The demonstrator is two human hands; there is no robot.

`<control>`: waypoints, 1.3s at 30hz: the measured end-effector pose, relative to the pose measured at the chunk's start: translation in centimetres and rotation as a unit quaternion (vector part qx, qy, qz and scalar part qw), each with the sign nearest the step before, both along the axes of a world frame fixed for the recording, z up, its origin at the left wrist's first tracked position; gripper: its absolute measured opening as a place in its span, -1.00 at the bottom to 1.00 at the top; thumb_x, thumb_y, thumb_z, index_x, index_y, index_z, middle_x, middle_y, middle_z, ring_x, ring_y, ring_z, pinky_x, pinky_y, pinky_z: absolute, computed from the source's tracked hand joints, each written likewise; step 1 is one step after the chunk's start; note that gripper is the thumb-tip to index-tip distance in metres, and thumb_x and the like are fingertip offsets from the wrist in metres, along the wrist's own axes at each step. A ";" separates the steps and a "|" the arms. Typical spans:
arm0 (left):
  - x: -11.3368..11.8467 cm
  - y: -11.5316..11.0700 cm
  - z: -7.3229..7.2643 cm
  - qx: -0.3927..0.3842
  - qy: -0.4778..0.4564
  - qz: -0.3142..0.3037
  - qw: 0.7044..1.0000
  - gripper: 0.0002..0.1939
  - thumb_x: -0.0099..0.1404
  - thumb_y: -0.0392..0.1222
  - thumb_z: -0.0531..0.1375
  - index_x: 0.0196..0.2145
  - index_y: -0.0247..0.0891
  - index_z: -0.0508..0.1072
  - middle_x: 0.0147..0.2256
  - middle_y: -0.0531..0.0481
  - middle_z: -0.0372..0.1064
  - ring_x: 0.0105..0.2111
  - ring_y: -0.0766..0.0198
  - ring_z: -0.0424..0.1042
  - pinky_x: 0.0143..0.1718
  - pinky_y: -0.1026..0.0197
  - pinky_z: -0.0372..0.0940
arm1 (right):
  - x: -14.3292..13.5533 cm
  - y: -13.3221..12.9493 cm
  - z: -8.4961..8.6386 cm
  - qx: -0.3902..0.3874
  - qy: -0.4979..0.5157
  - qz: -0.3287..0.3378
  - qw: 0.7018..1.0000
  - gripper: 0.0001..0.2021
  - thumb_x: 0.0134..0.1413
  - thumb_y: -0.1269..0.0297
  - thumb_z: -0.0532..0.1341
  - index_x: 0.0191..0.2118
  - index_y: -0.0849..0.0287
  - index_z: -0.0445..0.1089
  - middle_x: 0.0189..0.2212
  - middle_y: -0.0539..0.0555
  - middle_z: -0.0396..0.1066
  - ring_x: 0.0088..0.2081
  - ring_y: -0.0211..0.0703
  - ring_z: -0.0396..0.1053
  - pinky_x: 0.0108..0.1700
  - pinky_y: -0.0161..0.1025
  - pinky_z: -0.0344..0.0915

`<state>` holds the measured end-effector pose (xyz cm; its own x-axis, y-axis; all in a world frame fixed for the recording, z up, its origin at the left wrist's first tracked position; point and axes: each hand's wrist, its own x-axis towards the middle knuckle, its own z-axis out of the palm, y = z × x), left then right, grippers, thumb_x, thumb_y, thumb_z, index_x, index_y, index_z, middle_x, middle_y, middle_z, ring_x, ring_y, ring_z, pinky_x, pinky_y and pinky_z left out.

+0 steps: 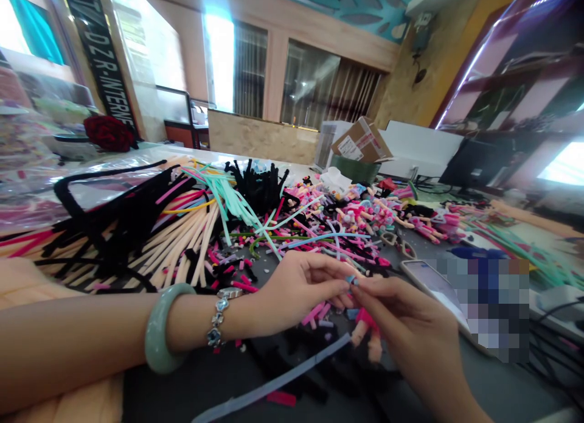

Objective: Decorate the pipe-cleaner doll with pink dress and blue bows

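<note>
My left hand (pixel 292 286), with a green bangle (pixel 159 332) and a chain bracelet (pixel 218 319) on its wrist, pinches a small blue piece (pixel 351 279) between thumb and fingertips. From the other side my right hand (pixel 410 319) closes thumb and finger on the same piece. Partly behind the right fingers is a small pink figure with peach legs (pixel 371 341); whether it is held or lies on the table, I cannot tell. A pale blue fuzzy stem (pixel 283 380) stretches below the hands, and a short pink piece (pixel 281 398) lies beside it.
Bundles of peach stems (pixel 182 246), black stems (pixel 118 228) and mint stems (pixel 228 198) cover the left. A heap of small pink figures (pixel 365 213) lies behind the hands. Scissors (pixel 401 245) and a phone (pixel 433 289) are at right, near dark cables (pixel 547 350).
</note>
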<state>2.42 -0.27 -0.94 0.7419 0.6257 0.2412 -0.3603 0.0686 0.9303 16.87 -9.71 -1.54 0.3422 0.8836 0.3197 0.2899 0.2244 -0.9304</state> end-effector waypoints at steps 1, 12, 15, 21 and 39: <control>0.0 0.0 0.0 -0.002 0.001 0.000 1.000 -0.82 0.15 -0.29 0.30 -0.25 -0.39 0.52 -0.49 -0.04 0.52 -0.45 0.33 0.52 -0.35 0.33 0.42 | 0.0 0.0 0.0 0.001 -0.009 -0.001 1.000 -0.85 -0.03 0.18 0.32 -0.36 0.14 0.47 -0.59 0.00 0.46 -0.73 -0.23 0.38 -0.79 -0.39 0.23; -0.1 -0.2 0.3 0.007 -0.022 0.008 1.000 -0.87 0.12 -0.33 0.31 -0.32 -0.37 0.57 -0.50 -0.02 0.51 -0.49 0.38 0.48 -0.39 0.37 0.40 | 0.1 0.0 0.3 -0.015 -0.085 -0.005 0.996 -0.85 0.04 0.18 0.26 -0.28 0.09 0.50 -0.67 -0.05 0.45 -0.77 -0.29 0.34 -0.76 -0.44 0.24; -0.1 -0.3 0.3 0.006 -0.023 0.009 1.000 -0.86 0.13 -0.32 0.30 -0.30 -0.38 0.57 -0.52 -0.03 0.50 -0.48 0.36 0.49 -0.37 0.34 0.41 | -0.1 0.2 0.5 -0.029 -0.048 -0.008 0.998 -0.81 0.01 0.15 0.28 -0.27 0.12 0.48 -0.63 -0.02 0.47 -0.75 -0.24 0.37 -0.79 -0.41 0.23; -0.1 0.0 0.3 0.059 -0.049 0.008 0.997 -0.93 0.13 -0.32 0.30 -0.38 -0.33 0.59 -0.46 -0.03 0.47 -0.48 0.35 0.47 -0.38 0.29 0.40 | -0.4 0.2 1.0 -0.055 -0.029 -0.004 0.998 -0.78 -0.03 0.12 0.30 -0.33 0.16 0.45 -0.61 0.04 0.50 -0.77 -0.24 0.34 -0.81 -0.42 0.17; -0.1 0.8 0.2 0.129 -0.017 -0.012 0.991 -0.92 0.16 -0.30 0.28 -0.38 -0.33 0.60 -0.41 -0.03 0.46 -0.47 0.37 0.45 -0.39 0.32 0.42 | 0.2 0.4 1.0 -0.106 0.031 0.050 0.993 -0.70 -0.07 0.06 0.32 -0.30 0.21 0.48 -0.49 0.14 0.53 -0.69 -0.16 0.41 -0.82 -0.39 0.20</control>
